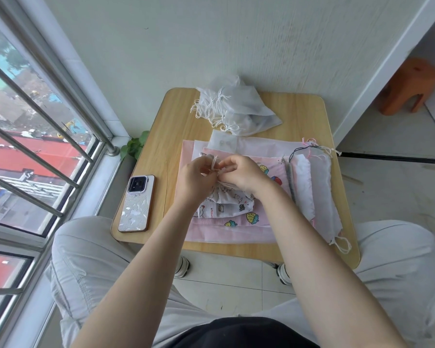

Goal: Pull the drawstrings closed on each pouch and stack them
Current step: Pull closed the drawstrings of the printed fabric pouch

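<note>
Both grips, left hand (195,175) and right hand (242,173), pinch the cat-print pouch's (226,202) drawstring (214,164), fingertips hiding its gathered mouth.

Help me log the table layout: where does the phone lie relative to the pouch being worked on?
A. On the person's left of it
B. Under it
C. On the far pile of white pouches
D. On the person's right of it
A: the phone lies on the table near the window, left of the cat-print pouch that both hands work on.
</note>
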The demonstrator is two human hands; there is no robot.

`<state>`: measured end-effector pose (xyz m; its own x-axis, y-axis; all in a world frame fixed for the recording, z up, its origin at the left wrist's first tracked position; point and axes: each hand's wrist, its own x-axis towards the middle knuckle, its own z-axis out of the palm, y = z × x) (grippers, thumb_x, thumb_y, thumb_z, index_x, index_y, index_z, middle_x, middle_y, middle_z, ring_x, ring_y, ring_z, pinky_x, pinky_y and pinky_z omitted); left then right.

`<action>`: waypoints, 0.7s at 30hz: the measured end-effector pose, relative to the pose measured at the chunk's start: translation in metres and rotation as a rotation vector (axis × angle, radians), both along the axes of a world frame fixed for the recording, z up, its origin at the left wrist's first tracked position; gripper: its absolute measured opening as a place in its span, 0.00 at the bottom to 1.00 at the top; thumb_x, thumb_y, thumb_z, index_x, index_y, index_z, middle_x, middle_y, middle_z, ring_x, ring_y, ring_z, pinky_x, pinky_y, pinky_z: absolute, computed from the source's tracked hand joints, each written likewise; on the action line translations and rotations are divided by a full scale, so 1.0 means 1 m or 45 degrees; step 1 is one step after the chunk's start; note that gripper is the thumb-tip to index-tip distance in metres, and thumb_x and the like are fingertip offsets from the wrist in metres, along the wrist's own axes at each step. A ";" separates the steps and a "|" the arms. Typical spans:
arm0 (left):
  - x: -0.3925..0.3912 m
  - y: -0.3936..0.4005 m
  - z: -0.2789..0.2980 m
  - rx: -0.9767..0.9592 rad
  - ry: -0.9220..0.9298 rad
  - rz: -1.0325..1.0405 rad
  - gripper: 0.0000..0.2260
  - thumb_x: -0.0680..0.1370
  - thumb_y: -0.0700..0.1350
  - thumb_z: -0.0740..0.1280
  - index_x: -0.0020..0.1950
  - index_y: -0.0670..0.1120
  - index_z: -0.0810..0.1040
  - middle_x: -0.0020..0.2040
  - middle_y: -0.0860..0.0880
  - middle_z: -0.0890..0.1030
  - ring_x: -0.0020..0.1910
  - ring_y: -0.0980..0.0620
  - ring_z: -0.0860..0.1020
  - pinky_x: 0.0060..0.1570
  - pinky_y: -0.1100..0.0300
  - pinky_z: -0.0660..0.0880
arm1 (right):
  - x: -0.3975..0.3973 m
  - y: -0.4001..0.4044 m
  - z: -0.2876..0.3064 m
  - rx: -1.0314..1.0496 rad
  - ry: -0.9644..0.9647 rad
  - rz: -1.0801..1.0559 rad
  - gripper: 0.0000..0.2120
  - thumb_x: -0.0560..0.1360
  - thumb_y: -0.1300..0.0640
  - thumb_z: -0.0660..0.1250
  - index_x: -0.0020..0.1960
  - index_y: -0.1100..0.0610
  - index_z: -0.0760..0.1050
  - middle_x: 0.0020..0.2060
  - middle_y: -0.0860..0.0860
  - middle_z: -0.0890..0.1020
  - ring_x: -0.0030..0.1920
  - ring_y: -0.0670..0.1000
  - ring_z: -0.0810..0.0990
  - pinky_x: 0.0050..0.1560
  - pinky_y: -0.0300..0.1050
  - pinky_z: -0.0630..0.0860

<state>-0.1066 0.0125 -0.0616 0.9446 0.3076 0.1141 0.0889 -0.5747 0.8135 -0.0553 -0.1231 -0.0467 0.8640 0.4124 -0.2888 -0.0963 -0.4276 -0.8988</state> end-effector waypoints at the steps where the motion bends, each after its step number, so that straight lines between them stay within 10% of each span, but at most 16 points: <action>1: 0.000 0.000 -0.002 0.014 0.003 0.003 0.08 0.70 0.35 0.71 0.43 0.48 0.81 0.36 0.56 0.81 0.38 0.57 0.79 0.39 0.71 0.73 | 0.000 0.000 0.001 0.005 0.002 0.010 0.09 0.73 0.63 0.69 0.50 0.53 0.79 0.41 0.48 0.81 0.44 0.45 0.79 0.45 0.34 0.74; 8: -0.001 0.003 -0.003 -0.217 0.080 0.033 0.05 0.72 0.37 0.72 0.40 0.47 0.82 0.40 0.41 0.83 0.36 0.50 0.79 0.41 0.54 0.77 | 0.005 0.003 -0.002 -0.086 0.050 0.192 0.10 0.70 0.63 0.69 0.49 0.56 0.84 0.44 0.53 0.86 0.50 0.52 0.84 0.59 0.52 0.77; 21: -0.004 0.001 0.010 -0.644 0.217 0.027 0.10 0.75 0.44 0.73 0.34 0.53 0.84 0.32 0.45 0.71 0.33 0.49 0.68 0.32 0.59 0.68 | 0.000 0.016 -0.002 -0.188 -0.142 0.115 0.10 0.76 0.62 0.60 0.44 0.54 0.79 0.35 0.47 0.80 0.39 0.48 0.78 0.39 0.42 0.71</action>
<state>-0.1107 0.0136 -0.0512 0.9297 0.3040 -0.2080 0.2514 -0.1110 0.9615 -0.0555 -0.1076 -0.0491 0.8556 0.4498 -0.2563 0.0450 -0.5578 -0.8287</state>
